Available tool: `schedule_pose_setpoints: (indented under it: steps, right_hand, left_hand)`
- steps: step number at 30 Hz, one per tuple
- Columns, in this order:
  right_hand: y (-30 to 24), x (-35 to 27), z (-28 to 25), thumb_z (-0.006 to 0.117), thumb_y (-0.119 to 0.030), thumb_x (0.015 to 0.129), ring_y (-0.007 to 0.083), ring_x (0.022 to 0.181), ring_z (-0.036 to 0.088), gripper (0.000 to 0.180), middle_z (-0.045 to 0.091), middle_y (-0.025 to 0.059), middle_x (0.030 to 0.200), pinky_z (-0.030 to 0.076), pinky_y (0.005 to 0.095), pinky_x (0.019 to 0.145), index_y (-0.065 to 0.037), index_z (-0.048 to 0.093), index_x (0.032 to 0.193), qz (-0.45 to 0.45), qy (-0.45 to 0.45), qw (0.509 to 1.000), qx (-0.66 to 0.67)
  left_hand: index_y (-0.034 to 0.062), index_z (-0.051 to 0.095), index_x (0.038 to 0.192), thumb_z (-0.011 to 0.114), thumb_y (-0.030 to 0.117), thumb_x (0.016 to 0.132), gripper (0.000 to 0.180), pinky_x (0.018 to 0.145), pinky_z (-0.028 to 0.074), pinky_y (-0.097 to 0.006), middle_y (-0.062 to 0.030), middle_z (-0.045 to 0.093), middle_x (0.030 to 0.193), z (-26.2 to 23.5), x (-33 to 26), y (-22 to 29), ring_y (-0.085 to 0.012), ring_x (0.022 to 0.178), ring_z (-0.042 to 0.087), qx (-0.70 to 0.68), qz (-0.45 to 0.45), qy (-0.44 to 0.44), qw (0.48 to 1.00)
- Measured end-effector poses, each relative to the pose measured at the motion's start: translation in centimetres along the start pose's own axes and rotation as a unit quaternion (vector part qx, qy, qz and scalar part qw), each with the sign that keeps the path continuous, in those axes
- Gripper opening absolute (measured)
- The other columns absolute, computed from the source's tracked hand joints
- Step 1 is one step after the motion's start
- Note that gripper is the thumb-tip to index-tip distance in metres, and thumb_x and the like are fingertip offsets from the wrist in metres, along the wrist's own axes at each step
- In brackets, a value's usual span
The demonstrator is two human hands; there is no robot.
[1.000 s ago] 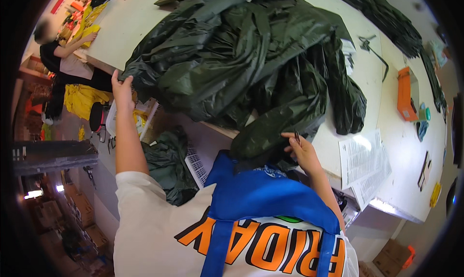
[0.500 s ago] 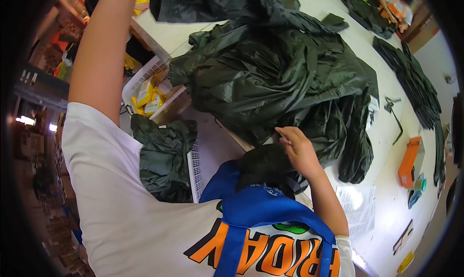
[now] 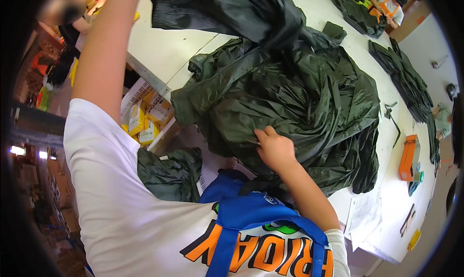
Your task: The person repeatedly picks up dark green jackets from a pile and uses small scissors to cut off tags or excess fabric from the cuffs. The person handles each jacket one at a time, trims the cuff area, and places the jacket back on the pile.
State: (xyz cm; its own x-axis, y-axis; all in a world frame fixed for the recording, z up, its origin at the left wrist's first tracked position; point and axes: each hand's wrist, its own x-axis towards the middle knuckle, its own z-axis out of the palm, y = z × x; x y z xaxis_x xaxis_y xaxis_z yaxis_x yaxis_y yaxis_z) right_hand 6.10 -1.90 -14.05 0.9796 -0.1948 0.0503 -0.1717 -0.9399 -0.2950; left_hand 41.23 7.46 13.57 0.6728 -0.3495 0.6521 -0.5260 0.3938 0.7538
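A large heap of thin, shiny dark green fabric [image 3: 290,98] lies bunched on the white table in front of me. One long part of it, a raised dark fabric length [image 3: 217,11], stretches toward the top edge. My left arm reaches up there, and its hand is out of the picture. Against the near side of the heap rests my right hand [image 3: 274,149], fingers closed in a pinch. A thin sliver shows at its fingertips, too small to name. Below on the left, a smaller crumpled dark green piece [image 3: 169,173] hangs by my lap.
A white basket [image 3: 135,94] beside the table holds yellow-and-white packets [image 3: 150,115]. On the right are folded dark fabric [image 3: 403,76], an orange box [image 3: 410,158] and paper sheets [image 3: 363,211]. A co-worker [image 3: 389,8] sits at the far right; another person [image 3: 65,15] is far left.
My right hand has moved left and onto the heap's near side. The heap has shifted and spread slightly toward me. The raised length now hangs a little lower in view.
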Motion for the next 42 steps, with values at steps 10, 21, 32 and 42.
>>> schedule_pose_setpoints:
  steps: [10, 21, 32, 42]
  right_hand:
    - [2.5, -8.8, -6.5, 0.053, -0.001, 0.06, 0.0195, 0.081, 0.05, 0.014, 0.053, 0.0083, 0.084, 0.036, 0.0272, 0.075, -0.004, 0.059, 0.072, 0.148, 0.181, 0.901, 0.365]
    - [6.3, -9.9, 0.3, 0.045, -0.025, 0.092, 0.0221, 0.09, 0.048, 0.017, 0.047, 0.0075, 0.094, 0.041, 0.0374, 0.085, -0.009, 0.045, 0.085, 0.068, 0.445, 0.46, 0.766]
    - [8.7, -9.0, -5.7, 0.044, -0.021, 0.092, 0.0175, 0.085, 0.053, 0.017, 0.056, 0.0064, 0.092, 0.045, 0.0333, 0.08, -0.006, 0.052, 0.094, 0.266, 0.402, 0.515, 0.709]
    - [8.2, -7.3, -6.7, 0.051, -0.01, 0.088, 0.0106, 0.078, 0.056, 0.018, 0.06, 0.0034, 0.089, 0.047, 0.0255, 0.072, -0.002, 0.054, 0.103, 0.408, 0.346, 0.652, 0.537]
  left_hand:
    - [0.002, 0.026, 0.138, 0.053, 0.008, 0.087, 0.058, 0.096, 0.039, -0.031, -0.0198, 0.037, 0.133, -18.0, -16.1, -19.9, -0.0219, 0.116, 0.045, 0.066, -0.216, 0.154, 0.962]
    - [0.0059, 0.007, 0.144, 0.07, 0.041, 0.075, 0.1, 0.109, 0.015, -0.038, -0.0211, 0.02, 0.146, 5.0, -32.9, -10.1, -0.0301, 0.136, 0.02, -0.247, -0.395, -0.47, 0.75]
    - [0.0111, 0.02, 0.139, 0.056, -0.009, 0.073, 0.078, 0.089, 0.041, -0.029, -0.0087, 0.054, 0.109, 9.3, -28.3, -6.4, -0.0152, 0.102, 0.053, -0.394, -0.339, -0.382, 0.764]
    - [0.0138, 0.009, 0.144, 0.071, 0.005, 0.07, 0.098, 0.1, 0.034, -0.033, -0.0126, 0.039, 0.132, 11.2, -27.2, -4.8, -0.0202, 0.119, 0.041, -0.454, -0.366, -0.273, 0.765]
